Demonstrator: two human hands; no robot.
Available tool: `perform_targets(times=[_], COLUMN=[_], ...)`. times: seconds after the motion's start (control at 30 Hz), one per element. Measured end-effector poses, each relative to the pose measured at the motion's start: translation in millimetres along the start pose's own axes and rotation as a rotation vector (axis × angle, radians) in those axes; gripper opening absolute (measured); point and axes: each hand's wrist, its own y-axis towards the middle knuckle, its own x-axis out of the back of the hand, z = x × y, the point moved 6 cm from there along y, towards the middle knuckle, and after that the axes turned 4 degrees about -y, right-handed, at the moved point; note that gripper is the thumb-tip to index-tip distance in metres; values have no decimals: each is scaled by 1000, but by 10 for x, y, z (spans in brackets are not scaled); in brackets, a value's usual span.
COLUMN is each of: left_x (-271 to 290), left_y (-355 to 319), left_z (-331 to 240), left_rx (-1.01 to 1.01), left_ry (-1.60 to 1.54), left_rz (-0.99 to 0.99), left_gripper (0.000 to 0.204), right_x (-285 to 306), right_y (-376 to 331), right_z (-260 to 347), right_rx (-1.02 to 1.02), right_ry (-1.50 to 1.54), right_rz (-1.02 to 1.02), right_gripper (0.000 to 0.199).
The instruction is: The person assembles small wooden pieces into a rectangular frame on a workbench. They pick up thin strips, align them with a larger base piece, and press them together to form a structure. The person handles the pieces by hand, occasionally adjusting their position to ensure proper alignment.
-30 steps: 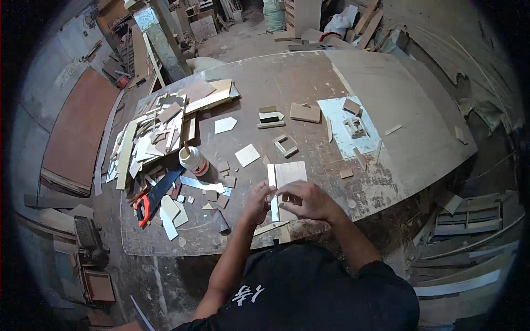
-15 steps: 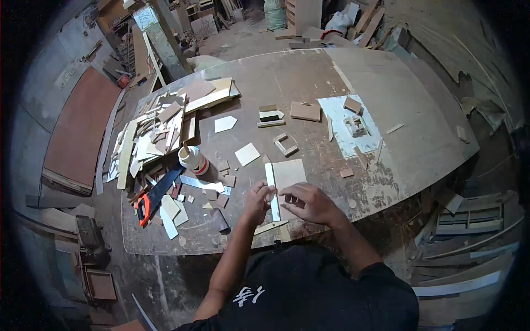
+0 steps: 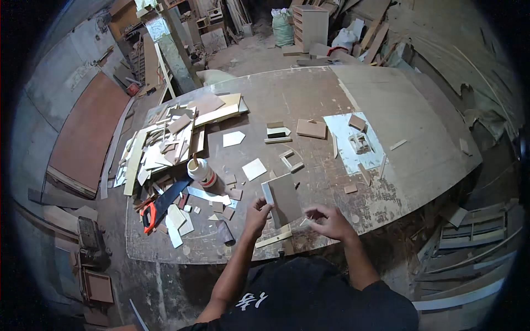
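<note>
My left hand is closed on the near left edge of a thin rectangular wood board, fingers pinching where a narrow pale strip runs along that edge. The board is tilted up off the worktable, its darker face showing. At the board's near right corner is my right hand, with fingers curled and pinched on a small pale piece too small to make out well. Just below the board lies a light wood strip.
A white glue bottle, an orange-handled saw and a dark cylinder stand or lie left. Behind them rises a scrap-wood pile. A small wooden assembly sits on a white sheet at right.
The board has been tilted up from lying flatter, and its face now looks darker. My right hand has moved right, away from the pale strip. The whole view has shifted slightly.
</note>
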Motion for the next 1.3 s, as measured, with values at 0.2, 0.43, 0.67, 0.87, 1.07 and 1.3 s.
perform_targets(times=[0.2,0.43,0.67,0.87,1.07,1.3], left_x=[322,810,1124,1380,1410,1233], left_y=[-33,-60,26,151,-90,-683], left_z=[475,1028,1387,1465,947,603], left_rx=[274,387,389,339,96,18], left_ry=[-123,-85,-195,-60,649,657], left_rz=[-14,-104,-202,-195,-254,-411], left_gripper=[15,21,18,20,24,35], right_x=[-132,-380,-418,-424,-645,-1192], right_y=[-83,-185,9,178,174,132], right_z=[-821,-1554,-1661,-1556,-1441,-1297], right_rx=[-227,-478,-458,-297,-236,-248], right_ry=[73,-99,-220,-365,-295,-180], right_rz=[-89,-123,-127,-211,-119,82], right_gripper=[35,38,35,27,18,30])
